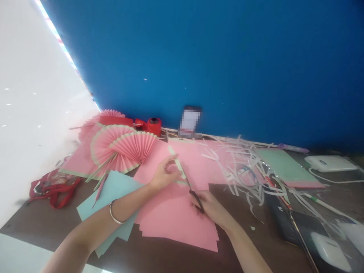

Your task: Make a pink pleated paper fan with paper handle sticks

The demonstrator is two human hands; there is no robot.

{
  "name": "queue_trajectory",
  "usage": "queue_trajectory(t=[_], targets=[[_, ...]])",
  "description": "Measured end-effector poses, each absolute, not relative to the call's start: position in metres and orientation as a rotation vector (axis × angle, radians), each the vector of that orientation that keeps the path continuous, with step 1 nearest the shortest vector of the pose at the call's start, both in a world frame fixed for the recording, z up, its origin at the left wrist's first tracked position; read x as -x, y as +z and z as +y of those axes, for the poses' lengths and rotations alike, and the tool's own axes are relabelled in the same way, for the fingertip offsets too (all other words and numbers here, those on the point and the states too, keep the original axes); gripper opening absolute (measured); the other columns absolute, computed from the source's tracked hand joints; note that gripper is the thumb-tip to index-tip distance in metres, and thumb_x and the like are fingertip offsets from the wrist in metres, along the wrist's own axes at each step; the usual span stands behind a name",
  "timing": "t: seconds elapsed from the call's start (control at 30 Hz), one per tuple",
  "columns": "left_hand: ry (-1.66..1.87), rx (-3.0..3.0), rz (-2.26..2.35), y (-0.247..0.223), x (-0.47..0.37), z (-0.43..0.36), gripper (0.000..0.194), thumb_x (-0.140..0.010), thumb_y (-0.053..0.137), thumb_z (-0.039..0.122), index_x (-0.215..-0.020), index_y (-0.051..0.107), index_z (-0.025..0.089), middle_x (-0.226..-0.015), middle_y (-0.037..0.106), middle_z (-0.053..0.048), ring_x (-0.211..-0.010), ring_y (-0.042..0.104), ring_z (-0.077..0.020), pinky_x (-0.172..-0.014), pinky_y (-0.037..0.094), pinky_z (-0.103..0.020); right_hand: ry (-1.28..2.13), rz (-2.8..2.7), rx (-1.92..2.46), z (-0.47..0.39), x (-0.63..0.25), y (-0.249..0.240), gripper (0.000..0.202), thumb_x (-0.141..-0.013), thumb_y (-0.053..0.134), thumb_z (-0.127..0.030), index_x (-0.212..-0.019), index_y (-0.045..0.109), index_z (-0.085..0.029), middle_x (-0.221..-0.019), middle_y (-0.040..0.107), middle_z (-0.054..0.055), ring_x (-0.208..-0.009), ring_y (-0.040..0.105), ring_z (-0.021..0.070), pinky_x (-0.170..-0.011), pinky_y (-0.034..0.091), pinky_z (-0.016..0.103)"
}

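Brown table (241, 214): fans (135, 146) and scraps (236, 153) flank the left hand (165, 172) holding a strip (178, 163), right hand (212, 207) gripping scissors (197, 198).

1 thin, smooth, silvery bangle (111, 215) rings the bare left forearm (91, 231) below an ungloved left hand (165, 173); right forearm (244, 242) and right hand (213, 206) are likewise bare.

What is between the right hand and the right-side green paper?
In the head view: brown tabletop near the right hand, then mainly white paper strips.
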State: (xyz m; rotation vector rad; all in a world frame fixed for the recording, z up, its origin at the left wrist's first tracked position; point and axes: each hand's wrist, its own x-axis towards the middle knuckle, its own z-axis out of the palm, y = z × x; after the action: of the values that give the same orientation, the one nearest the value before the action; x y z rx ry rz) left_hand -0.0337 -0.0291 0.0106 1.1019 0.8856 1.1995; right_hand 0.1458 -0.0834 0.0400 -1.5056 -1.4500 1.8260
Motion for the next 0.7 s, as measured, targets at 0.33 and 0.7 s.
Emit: queue_trajectory(t=[0.33, 0.7], targets=[[1.197, -1.114, 0.904, 0.0126, 0.0337, -0.0296, 0.057, -0.064, 0.07, 0.019, -0.118, 0.051, 0.02, -0.117, 0.052, -0.011, -0.099, 0.055, -0.0207, -0.071, 0.053, -0.028, 1.84, -1.458, 1.497, -0.0831, -0.1473, 0.0368, 0.04, -0.071, 0.058, -0.053, -0.059, 0.047, -0.016, -0.048, 0.046, -0.004, -0.044, 0.043, 0.0079, -0.043, 0.03, 0.021], [1.186, -1.142, 0.834, 0.0109, 0.0328, -0.0294, 0.055, -0.063, 0.07, 0.016, -0.115, 0.052, 0.019, -0.127, 0.044, -0.012, -0.113, 0.046, -0.0244, -0.075, 0.053, -0.028, 1.865, -1.457, 1.469, -0.083, -0.1478, 0.0409, 0.044, -0.072, 0.054, -0.058, -0.061, 0.05, -0.016, -0.045, 0.049, -0.003, -0.04, 0.041, 0.0071, -0.04, 0.026, 0.021]])
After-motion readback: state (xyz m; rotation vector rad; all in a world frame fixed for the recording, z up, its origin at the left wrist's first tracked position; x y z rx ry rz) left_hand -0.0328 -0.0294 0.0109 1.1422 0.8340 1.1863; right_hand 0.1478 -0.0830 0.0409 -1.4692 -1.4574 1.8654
